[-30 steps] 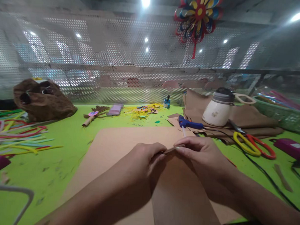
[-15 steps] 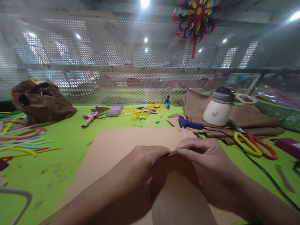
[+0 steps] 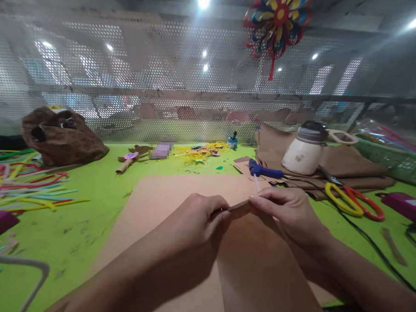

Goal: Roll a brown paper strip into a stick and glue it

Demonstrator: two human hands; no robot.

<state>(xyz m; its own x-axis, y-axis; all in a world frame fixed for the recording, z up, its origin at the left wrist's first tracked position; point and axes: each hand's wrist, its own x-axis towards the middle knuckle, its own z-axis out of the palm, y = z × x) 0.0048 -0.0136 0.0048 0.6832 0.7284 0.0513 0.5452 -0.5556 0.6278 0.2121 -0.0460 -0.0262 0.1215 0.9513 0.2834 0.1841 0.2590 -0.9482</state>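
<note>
A strip of brown paper [image 3: 258,259] slopes up from the bottom of the view, and its far edge is folded over. My left hand [image 3: 201,220] pinches the left end of that fold. At the right end, my right hand [image 3: 291,212] presses the fold between thumb and fingers. Beneath both hands lies a larger tan paper sheet [image 3: 150,208] on the green table [image 3: 69,246]. Just beyond my right hand rests a blue glue gun [image 3: 264,170], its white glue stick pointing toward the hand.
On the right are scissors [image 3: 351,201] with yellow and red handles, a white bottle [image 3: 303,153], stacked brown paper [image 3: 362,165] and a green basket [image 3: 397,159]. Coloured pipe cleaners [image 3: 30,185] and a crumpled brown paper bag [image 3: 64,138] lie left. A dark cord [image 3: 360,227] crosses the right side.
My left hand has slid a little left along the fold, so more of the folded edge shows between my hands. The strip has shifted slightly to the right.
</note>
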